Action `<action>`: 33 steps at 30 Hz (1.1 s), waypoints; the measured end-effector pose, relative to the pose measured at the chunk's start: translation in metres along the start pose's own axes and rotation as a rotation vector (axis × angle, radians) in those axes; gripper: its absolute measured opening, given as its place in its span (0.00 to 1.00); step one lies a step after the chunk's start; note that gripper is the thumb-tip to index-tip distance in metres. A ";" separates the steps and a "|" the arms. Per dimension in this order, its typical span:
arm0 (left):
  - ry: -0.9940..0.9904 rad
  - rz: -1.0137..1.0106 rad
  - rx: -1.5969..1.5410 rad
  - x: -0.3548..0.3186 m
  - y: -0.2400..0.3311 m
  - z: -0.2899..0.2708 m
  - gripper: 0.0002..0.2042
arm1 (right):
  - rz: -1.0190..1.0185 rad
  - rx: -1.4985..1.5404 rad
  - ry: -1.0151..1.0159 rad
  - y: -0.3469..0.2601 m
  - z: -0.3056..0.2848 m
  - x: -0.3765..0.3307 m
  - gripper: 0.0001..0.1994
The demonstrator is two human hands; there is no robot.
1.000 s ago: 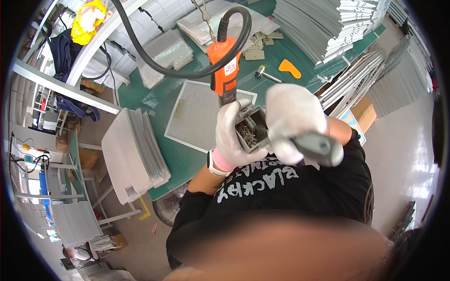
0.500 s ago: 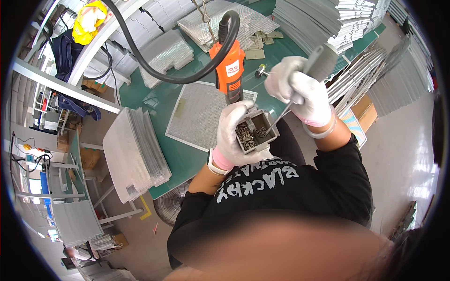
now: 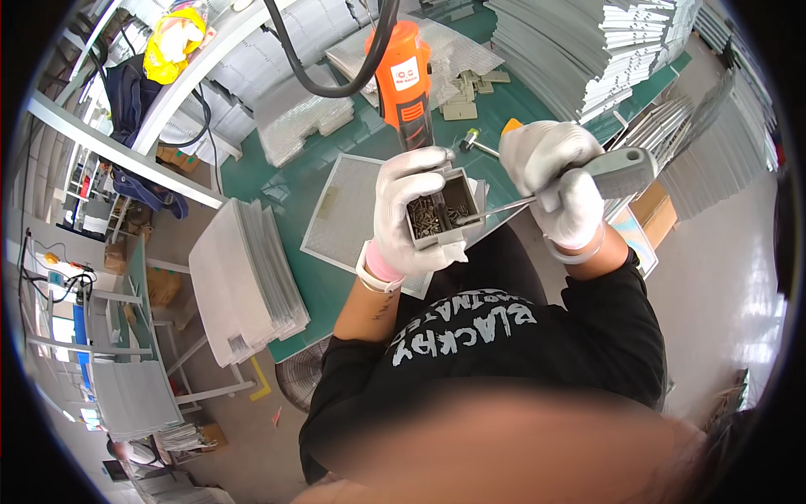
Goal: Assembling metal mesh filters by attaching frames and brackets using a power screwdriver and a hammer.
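Green work table (image 3: pixel 336 181), upper centre of frame: bears stock and tools.
Stacks of grey metal sheets (image 3: pixel 588 42), upper right; a second pile of mesh panels (image 3: pixel 248 281), left of centre, overhanging the table's near edge.
Framed mesh panel (image 3: pixel 348 214), centre, flat on the table, partly hidden by the hands.
Orange powered tool (image 3: pixel 405 80), upper centre, hanging on a black hose just above the left hand.
Left hand (image 3: pixel 403 214), white glove, centre: closed around a small grey box (image 3: pixel 441 214) held upright above the table's edge; short metal fasteners fill it.
Right hand (image 3: pixel 558 181), white glove, right of centre: clenched on the grey handle of a screwdriver (image 3: pixel 537 189), whose shaft tip reaches into the box.
Risk, as judged: the box is carried free of any support, so a tilt or a hard prod of the shaft could spill fasteners to the floor; the hanging tool could swing against the left knuckles.
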State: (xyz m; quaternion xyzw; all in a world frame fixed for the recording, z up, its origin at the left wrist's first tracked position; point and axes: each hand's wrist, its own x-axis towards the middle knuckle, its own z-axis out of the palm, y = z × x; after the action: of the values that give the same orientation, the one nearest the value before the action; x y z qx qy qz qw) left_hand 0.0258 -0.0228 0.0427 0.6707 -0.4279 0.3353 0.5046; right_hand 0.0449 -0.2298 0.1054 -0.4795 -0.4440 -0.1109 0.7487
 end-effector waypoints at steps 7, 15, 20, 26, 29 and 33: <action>0.018 0.045 -0.033 0.010 -0.007 -0.001 0.31 | -0.035 -0.070 0.022 0.003 -0.003 -0.002 0.23; 0.125 0.009 -0.076 0.004 -0.019 -0.015 0.28 | -0.299 -0.591 0.064 0.028 -0.034 0.016 0.05; 0.208 -0.159 -0.665 0.012 -0.014 -0.029 0.23 | -0.085 -0.961 -0.363 0.145 -0.101 -0.031 0.11; 0.217 -0.160 -0.713 0.013 -0.016 -0.044 0.23 | 0.282 -1.332 -0.719 0.207 -0.117 -0.099 0.12; 0.209 -0.189 -0.645 0.012 -0.011 -0.046 0.25 | 0.134 -1.293 -0.588 0.188 -0.089 -0.079 0.19; 0.249 -0.201 -0.584 0.014 -0.009 -0.037 0.26 | -0.097 -0.524 -0.115 0.131 -0.028 -0.059 0.49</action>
State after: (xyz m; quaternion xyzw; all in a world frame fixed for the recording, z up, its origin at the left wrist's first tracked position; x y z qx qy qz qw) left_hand 0.0390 0.0104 0.0608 0.4905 -0.3728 0.2263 0.7545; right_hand 0.1033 -0.2008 -0.0254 -0.6406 -0.4643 -0.2305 0.5665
